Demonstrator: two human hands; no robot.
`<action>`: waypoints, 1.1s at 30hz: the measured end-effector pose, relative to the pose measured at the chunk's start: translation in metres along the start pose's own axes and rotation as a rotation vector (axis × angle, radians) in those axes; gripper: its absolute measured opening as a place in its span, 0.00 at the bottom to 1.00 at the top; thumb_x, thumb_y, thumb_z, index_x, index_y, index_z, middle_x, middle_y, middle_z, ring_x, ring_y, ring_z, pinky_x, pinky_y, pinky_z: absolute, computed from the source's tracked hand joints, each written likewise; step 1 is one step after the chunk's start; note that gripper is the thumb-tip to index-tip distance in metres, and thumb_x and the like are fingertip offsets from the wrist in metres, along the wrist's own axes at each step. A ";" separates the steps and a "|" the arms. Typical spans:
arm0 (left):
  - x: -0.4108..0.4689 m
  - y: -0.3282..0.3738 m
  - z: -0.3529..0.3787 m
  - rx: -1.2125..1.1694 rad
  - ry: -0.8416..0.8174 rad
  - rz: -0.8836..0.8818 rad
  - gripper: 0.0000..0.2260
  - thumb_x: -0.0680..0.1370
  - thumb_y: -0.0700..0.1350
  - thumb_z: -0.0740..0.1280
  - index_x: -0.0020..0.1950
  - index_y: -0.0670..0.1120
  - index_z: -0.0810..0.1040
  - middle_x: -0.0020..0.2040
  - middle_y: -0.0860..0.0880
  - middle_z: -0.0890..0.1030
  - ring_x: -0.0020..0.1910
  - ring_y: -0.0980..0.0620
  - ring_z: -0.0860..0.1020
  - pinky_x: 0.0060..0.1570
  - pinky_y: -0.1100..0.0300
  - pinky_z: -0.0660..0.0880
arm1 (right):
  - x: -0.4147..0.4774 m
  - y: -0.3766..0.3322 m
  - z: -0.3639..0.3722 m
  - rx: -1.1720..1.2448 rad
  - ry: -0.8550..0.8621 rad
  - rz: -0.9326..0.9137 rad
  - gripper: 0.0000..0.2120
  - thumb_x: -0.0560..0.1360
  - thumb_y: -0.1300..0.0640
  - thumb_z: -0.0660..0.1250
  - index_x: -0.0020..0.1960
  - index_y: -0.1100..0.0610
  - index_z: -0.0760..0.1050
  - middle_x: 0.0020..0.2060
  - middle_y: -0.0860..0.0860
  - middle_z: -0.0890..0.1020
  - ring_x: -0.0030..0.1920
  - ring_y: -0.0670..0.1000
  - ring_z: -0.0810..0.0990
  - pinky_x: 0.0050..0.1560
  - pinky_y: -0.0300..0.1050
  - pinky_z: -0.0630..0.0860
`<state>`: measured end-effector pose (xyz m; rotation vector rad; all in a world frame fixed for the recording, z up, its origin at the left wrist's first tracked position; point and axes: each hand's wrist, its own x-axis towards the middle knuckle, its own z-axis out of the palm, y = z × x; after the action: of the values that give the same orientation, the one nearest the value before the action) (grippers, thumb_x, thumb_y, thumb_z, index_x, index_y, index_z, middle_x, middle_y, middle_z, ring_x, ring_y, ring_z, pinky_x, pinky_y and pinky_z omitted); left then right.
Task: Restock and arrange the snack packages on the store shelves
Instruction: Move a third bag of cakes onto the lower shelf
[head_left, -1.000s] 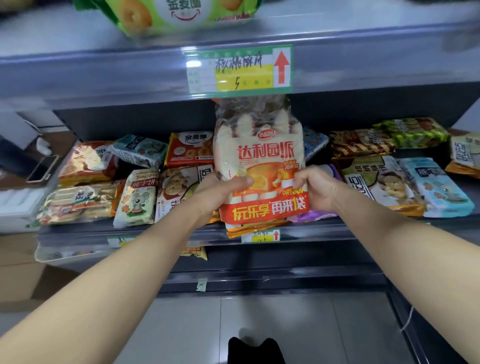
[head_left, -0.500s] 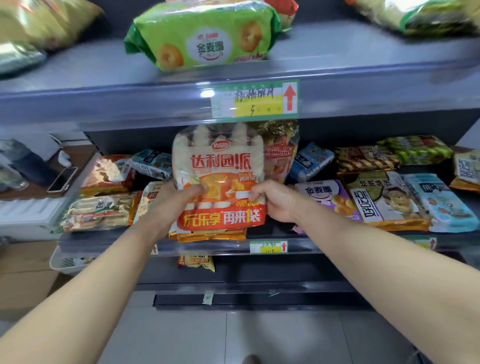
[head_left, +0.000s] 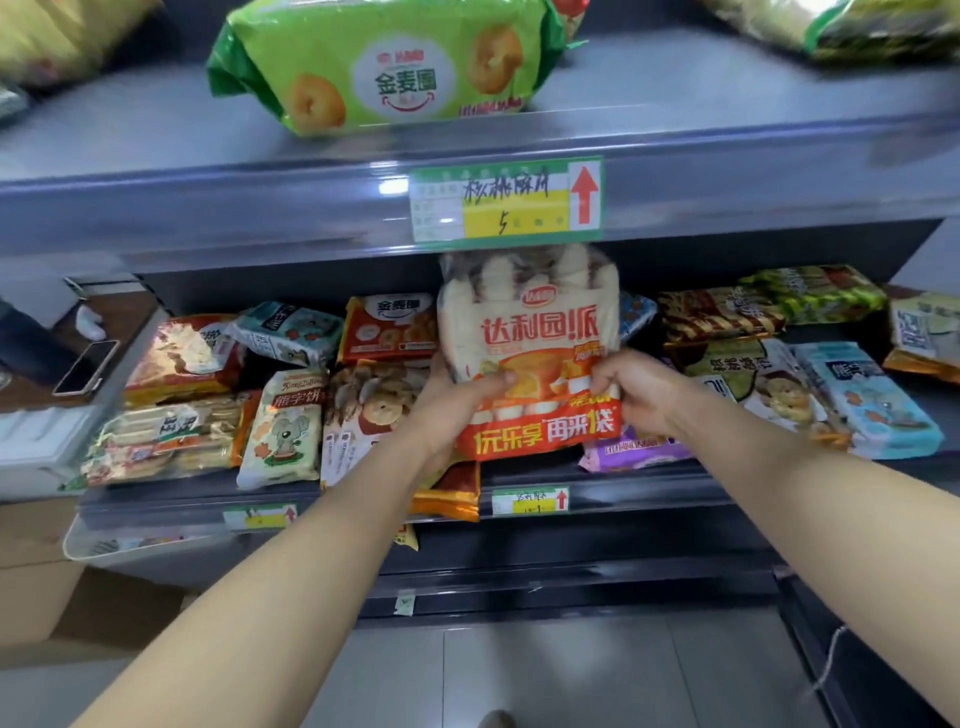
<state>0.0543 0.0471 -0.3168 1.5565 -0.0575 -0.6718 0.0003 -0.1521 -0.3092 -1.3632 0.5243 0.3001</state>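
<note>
Both hands gripping the red-and-white cake bag (head_left: 530, 353) upright, long axis vertical, top end pointing up under the price tag (head_left: 506, 200). Left hand (head_left: 452, 410) pinching its lower left edge, right hand (head_left: 636, 389) pinching the lower right. Bag hovering over the middle shelf (head_left: 597, 480), below the tag.
</note>
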 end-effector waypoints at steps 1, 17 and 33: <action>0.003 -0.003 0.002 0.001 -0.017 -0.009 0.33 0.69 0.44 0.76 0.70 0.50 0.65 0.57 0.47 0.82 0.53 0.47 0.82 0.50 0.52 0.80 | 0.000 0.002 -0.003 -0.003 0.010 0.005 0.18 0.69 0.75 0.53 0.52 0.60 0.72 0.49 0.60 0.79 0.51 0.59 0.78 0.49 0.58 0.77; 0.008 0.012 -0.021 0.201 0.127 0.109 0.32 0.65 0.48 0.78 0.65 0.53 0.66 0.57 0.51 0.81 0.54 0.50 0.80 0.56 0.54 0.75 | 0.024 0.001 0.015 0.025 0.029 -0.079 0.23 0.67 0.77 0.55 0.59 0.62 0.70 0.56 0.62 0.79 0.59 0.61 0.78 0.58 0.57 0.76; 0.032 -0.011 -0.019 0.207 0.213 0.074 0.25 0.75 0.36 0.68 0.68 0.45 0.62 0.60 0.49 0.76 0.56 0.52 0.75 0.50 0.59 0.72 | 0.028 0.017 0.023 -0.052 0.068 0.007 0.23 0.67 0.78 0.59 0.56 0.58 0.70 0.55 0.59 0.80 0.58 0.58 0.78 0.61 0.57 0.74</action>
<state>0.0851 0.0512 -0.3396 1.8083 -0.0255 -0.4499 0.0195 -0.1287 -0.3353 -1.4261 0.5812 0.2749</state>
